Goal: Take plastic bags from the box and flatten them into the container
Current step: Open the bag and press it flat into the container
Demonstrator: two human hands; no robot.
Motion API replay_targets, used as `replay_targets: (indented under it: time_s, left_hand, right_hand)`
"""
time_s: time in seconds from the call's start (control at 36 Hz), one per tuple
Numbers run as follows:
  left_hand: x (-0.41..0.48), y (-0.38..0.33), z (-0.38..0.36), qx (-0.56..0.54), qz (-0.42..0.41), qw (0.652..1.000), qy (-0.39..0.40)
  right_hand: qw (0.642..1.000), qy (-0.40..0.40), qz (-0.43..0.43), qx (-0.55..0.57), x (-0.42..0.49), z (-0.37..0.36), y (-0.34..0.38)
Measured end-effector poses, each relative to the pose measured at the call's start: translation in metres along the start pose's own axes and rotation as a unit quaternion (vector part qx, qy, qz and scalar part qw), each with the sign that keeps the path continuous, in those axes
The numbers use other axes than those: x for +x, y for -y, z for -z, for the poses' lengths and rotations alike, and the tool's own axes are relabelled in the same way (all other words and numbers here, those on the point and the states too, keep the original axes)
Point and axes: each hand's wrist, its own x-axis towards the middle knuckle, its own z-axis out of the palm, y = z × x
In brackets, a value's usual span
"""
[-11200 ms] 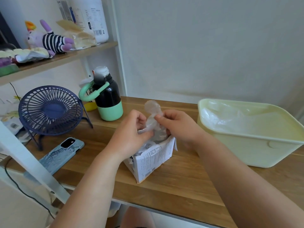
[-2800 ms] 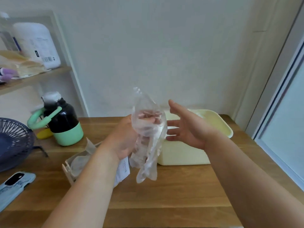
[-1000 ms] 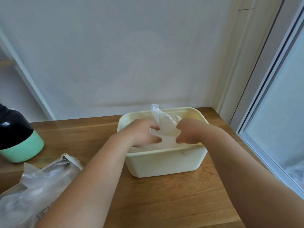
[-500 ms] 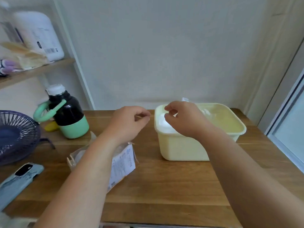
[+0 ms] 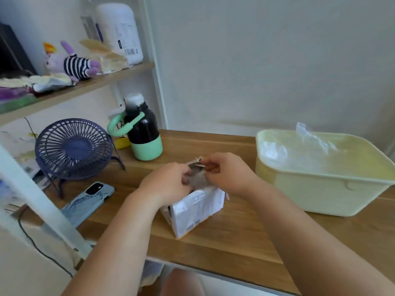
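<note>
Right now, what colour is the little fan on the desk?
Dark navy blue; the fan shows in the head view.

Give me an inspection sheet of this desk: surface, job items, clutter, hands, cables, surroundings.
Surface: wooden desk top, no spills seen.
Job's things: open white printed cardboard box at centre; pale yellow plastic container right of it, clear plastic bags inside.
Clutter: navy desk fan, phone in light-blue case, black bottle with mint-green base, left of the box.
Grip: left hand and right hand pinch a crumpled clear bag at the box's top.
Cables: black cable below the desk's left end.
Surroundings: white wall; wooden shelf holding a striped plush toy and white jug.
</note>
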Motion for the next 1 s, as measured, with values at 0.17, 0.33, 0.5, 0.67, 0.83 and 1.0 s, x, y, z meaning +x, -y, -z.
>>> replay_targets:
  time_s: [0.17, 0.33, 0.5, 0.67, 0.83, 1.0]
  left_hand:
    - [0.008, -0.003, -0.007, 0.035, -0.002, 0.999, -0.039]
    - [0.011, 0.000, -0.013, -0.086, -0.073, 0.978, -0.175]
    - [0.016, 0.003, -0.015, -0.022, -0.057, 0.996, -0.057]
    - [0.018, 0.001, -0.019, -0.053, -0.052, 0.992, -0.099]
    - [0.007, -0.001, -0.009, -0.344, -0.075, 0.924, -0.151]
    - [0.000, -0.004, -0.002, -0.432, -0.067, 0.883, -0.171]
  right_hand:
    - [1.000, 0.012, -0.005, 0.014, -0.002, 0.000, -0.003]
    - [0.998, 0.001, 0.001, 0.061, -0.003, 0.003, -0.007]
    - [0.994, 0.009, -0.023, 0.111, -0.003, 0.006, -0.009]
    - [0.988, 0.012, -0.037, 0.148, -0.007, 0.006, -0.012]
    - [0.983, 0.009, -0.018, 0.180, -0.011, 0.004, -0.014]
    - [0.981, -0.004, 0.003, 0.193, -0.010, 0.001, -0.009]
